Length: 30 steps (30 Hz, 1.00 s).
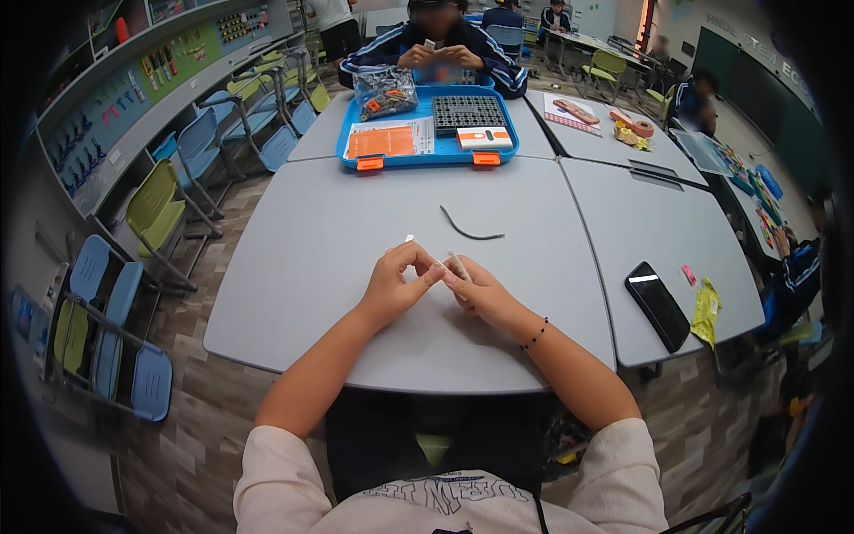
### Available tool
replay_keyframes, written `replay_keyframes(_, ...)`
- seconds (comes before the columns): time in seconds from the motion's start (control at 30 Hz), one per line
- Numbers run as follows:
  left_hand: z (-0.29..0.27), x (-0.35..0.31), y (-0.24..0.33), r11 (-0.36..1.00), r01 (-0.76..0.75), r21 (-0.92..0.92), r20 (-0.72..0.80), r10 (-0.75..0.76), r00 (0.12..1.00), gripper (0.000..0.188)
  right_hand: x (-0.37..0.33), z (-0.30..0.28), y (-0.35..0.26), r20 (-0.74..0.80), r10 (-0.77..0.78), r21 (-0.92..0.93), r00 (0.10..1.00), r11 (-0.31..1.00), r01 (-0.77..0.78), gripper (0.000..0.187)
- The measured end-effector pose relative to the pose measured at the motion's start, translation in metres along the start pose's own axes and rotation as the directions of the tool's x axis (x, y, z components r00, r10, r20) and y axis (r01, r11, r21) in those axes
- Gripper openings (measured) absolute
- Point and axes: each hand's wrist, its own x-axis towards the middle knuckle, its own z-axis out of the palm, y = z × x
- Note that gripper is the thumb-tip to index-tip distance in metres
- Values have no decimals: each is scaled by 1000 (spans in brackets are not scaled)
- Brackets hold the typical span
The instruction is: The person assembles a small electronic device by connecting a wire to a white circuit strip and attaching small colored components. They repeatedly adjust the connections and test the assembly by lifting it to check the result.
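Above the middle of the pale grey table, my left hand (pixel 396 283) and my right hand (pixel 483 289) meet at the fingertips. Between the right thumb and fingers is a small off-white strip (pixel 460 266), tilted. The left fingers are pinched too, and a white tip (pixel 409 238) pokes out past them; most of what they hold is hidden. I cannot tell if both bits belong to one piece. Just beyond my hands a dark grey curved cable (pixel 467 231) lies on the table.
A blue tray (pixel 356 157) with orange clips holds a bag of parts (pixel 385 93), a dark grid block (pixel 468 114), an orange-white box (pixel 484 138) and papers. A person sits behind it. At right lie a phone (pixel 658 304) and a yellow wrapper (pixel 705 311).
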Motion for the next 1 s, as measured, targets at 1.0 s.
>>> replay_keyframes(1.0,0,-1,1,916,295,-273,83,-283,956,30,5,-8,5,-98,86,-7,992,996,-87,38)
